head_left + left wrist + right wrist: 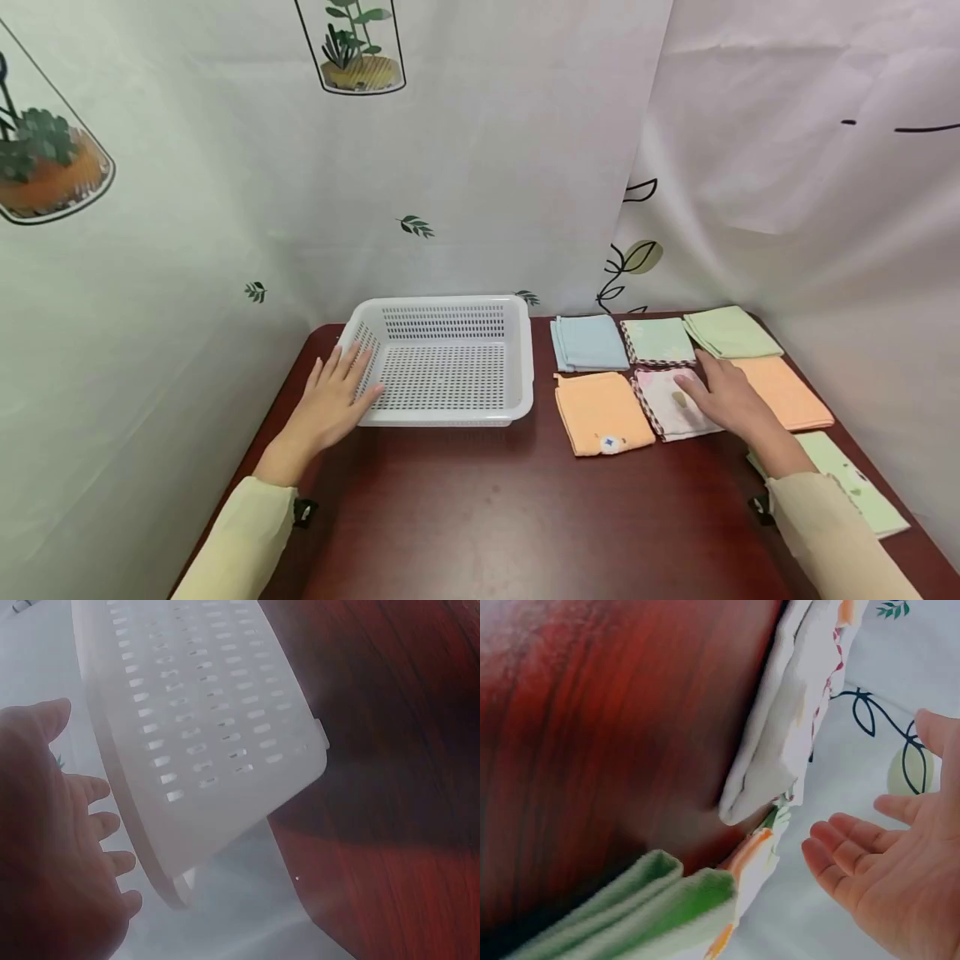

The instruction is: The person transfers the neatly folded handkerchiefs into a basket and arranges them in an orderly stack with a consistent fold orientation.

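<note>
The left hand (330, 406) has its fingers spread apart, clamped on nothing, over the left side of a white plastic basket (450, 415); the left wrist view is hazy, so whether a fingertip touches the rim is hard to say. The right hand (726, 398) is also unclamped, its fingers loosely extended above a white printed cloth (663, 408) with a checked edge on its left side. In the right wrist view those fingers stand apart from the folded cloths.

Around that white cloth lie the others, each folded flat. An orange cloth (606, 415) with a small blue and white motif is just to its left; a mint cloth (660, 340) with a checked edge is on its far side, and a blue cloth (592, 343) is at the far left of the group. A pale green cloth (733, 332) lies far right, with a plain orange cloth (786, 392) nearer and partly behind the right hand. Nearest on the right, a light green cloth (851, 483) lies partly under the line of the right forearm.

The basket stands upright at the far left of the dark red table (480, 517), left of all the cloths. A pale sheet (480, 183) with plant prints hangs behind.
</note>
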The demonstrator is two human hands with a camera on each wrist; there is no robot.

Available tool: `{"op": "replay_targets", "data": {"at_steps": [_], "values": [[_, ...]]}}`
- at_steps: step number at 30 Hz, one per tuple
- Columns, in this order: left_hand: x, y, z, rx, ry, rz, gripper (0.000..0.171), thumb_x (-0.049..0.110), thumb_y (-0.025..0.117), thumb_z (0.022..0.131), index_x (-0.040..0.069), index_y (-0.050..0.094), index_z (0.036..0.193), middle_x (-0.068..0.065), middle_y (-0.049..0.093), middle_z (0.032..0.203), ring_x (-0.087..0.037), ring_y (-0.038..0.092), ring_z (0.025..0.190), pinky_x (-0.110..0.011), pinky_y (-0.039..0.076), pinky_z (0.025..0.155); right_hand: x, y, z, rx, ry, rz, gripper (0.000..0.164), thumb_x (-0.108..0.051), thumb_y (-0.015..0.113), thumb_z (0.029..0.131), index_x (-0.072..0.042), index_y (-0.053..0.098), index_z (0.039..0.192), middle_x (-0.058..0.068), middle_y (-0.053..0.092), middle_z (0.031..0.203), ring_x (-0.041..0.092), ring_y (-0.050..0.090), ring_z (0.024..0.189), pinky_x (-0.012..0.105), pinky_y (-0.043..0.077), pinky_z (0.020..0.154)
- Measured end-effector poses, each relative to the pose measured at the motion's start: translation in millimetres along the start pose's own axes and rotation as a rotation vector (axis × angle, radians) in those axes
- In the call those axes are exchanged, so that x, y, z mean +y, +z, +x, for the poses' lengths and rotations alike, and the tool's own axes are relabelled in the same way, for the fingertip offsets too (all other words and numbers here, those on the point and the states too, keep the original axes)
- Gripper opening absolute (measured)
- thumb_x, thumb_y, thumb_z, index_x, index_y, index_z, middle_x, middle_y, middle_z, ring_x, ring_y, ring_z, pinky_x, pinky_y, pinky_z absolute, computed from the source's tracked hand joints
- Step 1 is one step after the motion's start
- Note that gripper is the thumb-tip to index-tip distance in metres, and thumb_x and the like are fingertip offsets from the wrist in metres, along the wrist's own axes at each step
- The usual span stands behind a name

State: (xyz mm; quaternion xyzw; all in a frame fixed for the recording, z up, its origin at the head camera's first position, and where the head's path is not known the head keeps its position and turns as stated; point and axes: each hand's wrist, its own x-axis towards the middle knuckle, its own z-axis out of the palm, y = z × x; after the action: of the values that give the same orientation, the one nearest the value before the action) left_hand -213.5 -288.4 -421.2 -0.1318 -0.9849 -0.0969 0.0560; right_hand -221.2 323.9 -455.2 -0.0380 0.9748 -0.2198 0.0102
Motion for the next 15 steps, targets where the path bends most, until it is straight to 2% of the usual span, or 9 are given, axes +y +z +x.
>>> {"op": "replay_targets", "data": {"at_steps": [15], "values": [[-9.3, 5.8, -0.6, -0.018, -0.025, -0.037, 0.077, 0.056, 0.042, 0.104, 0.006, 0.026, 0.160, -0.021, 0.015, 0.168, -0.045, 0.004, 0.154, -0.065, 0.002, 0.121, 10, 11, -1, -0.008, 0.013, 0.054, 0.085, -0.050, 0.043, 0.106, 0.022, 0.024, 0.148, 0.050, 0.034, 0.140, 0.065, 0.036, 0.128, 0.074, 0.034, 0.103]]}}
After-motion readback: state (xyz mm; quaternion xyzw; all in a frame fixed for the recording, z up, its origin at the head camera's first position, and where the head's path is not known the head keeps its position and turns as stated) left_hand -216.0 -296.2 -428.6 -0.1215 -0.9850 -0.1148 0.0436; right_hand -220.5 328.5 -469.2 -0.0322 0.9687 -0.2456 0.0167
